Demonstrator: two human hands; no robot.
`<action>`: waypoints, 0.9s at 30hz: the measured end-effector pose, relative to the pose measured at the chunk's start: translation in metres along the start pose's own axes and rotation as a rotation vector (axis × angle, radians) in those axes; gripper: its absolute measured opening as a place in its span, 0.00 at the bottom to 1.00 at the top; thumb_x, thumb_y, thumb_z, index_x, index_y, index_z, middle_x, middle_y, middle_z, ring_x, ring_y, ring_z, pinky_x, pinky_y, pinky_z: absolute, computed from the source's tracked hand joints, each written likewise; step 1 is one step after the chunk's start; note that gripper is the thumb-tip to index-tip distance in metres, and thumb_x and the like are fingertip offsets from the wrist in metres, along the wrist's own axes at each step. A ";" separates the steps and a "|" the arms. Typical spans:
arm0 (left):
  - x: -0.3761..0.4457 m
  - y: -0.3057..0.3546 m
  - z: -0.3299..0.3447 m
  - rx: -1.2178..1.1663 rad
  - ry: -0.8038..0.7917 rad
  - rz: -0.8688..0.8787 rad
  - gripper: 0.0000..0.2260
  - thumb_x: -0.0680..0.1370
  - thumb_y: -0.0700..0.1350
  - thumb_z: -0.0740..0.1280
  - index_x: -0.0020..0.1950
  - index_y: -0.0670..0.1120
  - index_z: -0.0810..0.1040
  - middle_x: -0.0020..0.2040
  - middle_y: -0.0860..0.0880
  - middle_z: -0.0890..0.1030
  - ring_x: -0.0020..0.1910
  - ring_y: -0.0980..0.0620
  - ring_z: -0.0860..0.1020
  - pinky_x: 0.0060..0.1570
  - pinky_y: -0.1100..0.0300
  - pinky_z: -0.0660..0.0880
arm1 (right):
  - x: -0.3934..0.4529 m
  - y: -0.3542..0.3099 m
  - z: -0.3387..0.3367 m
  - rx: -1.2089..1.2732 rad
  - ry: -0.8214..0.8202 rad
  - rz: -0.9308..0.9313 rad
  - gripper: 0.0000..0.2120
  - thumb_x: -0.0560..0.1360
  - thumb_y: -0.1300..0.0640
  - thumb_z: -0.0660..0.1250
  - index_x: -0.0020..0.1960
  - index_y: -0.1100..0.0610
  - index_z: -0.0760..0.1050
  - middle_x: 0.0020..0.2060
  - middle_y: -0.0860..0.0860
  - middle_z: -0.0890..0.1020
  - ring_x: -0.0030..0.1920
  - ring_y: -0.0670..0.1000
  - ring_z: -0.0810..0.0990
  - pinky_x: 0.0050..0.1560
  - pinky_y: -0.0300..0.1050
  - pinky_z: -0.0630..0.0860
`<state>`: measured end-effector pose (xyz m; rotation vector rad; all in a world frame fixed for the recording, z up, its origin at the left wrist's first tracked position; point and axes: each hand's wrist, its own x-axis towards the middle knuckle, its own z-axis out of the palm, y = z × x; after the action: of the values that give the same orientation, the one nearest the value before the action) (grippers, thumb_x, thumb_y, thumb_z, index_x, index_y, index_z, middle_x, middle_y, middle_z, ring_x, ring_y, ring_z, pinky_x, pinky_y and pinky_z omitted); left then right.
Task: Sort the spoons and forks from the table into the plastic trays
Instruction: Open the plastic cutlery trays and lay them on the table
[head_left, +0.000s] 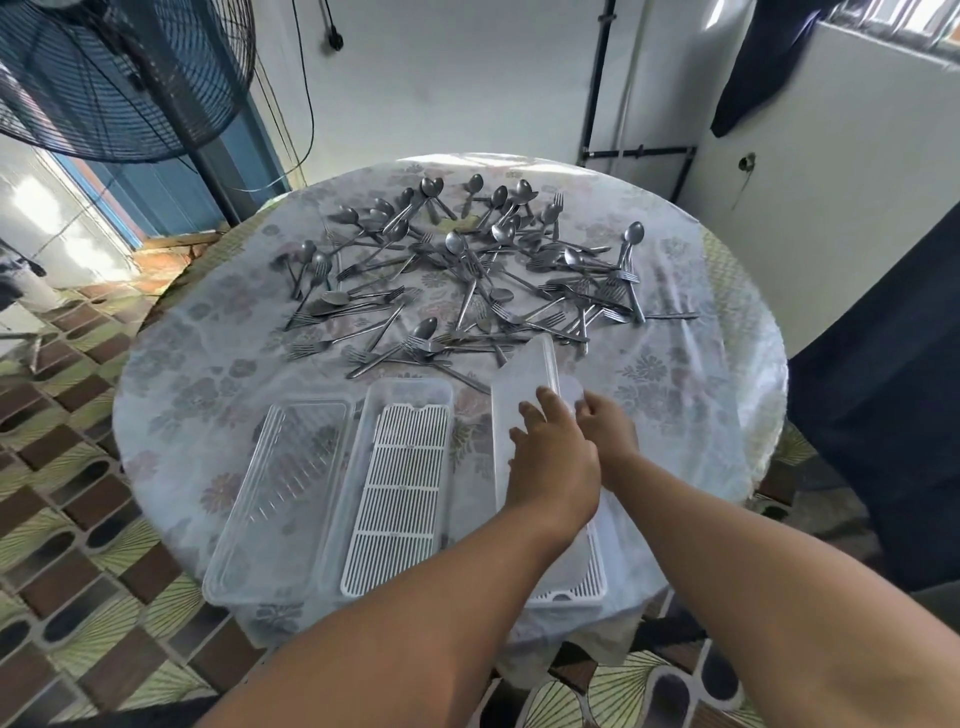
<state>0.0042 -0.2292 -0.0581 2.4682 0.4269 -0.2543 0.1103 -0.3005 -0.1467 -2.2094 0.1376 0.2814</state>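
A pile of several steel spoons and forks (457, 270) lies spread over the far half of the round table (187, 364). Near the front edge stand a clear lid (275, 499) and, right of it, a clear tray with a white slatted insert (400, 488). Further right is a second tray (571, 587) with a translucent lid (524, 384) tilted up over it. My left hand (550, 462) lies flat on that lid. My right hand (605, 421) grips the lid's right edge with closed fingers.
A flowered plastic cloth covers the table. A big standing fan (119, 78) is at the back left. Dark cloth (883, 395) hangs at the right, close to the table's edge. Patterned floor tiles lie all around.
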 end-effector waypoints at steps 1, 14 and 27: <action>0.001 -0.001 -0.004 0.003 0.023 0.010 0.32 0.85 0.43 0.58 0.83 0.42 0.42 0.81 0.36 0.53 0.77 0.34 0.63 0.71 0.43 0.70 | -0.001 0.003 0.001 -0.002 0.025 0.011 0.16 0.84 0.55 0.58 0.37 0.54 0.71 0.34 0.52 0.78 0.40 0.57 0.74 0.42 0.50 0.68; 0.019 -0.098 -0.137 -0.111 0.396 -0.180 0.19 0.82 0.41 0.57 0.73 0.42 0.65 0.67 0.39 0.77 0.61 0.37 0.77 0.48 0.52 0.69 | -0.019 -0.082 0.020 0.095 0.164 -0.101 0.15 0.84 0.49 0.61 0.66 0.54 0.79 0.60 0.59 0.77 0.60 0.59 0.76 0.62 0.48 0.70; -0.010 -0.306 -0.211 -0.326 0.332 -0.242 0.16 0.80 0.44 0.58 0.68 0.50 0.72 0.52 0.48 0.81 0.46 0.45 0.81 0.46 0.50 0.79 | -0.111 -0.206 0.200 -0.129 -0.101 -0.385 0.17 0.81 0.49 0.65 0.68 0.51 0.78 0.61 0.58 0.81 0.61 0.58 0.80 0.62 0.49 0.75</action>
<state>-0.0986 0.1284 -0.0538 2.1369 0.8395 0.1255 0.0136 -0.0168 -0.0778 -2.2867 -0.3674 0.1900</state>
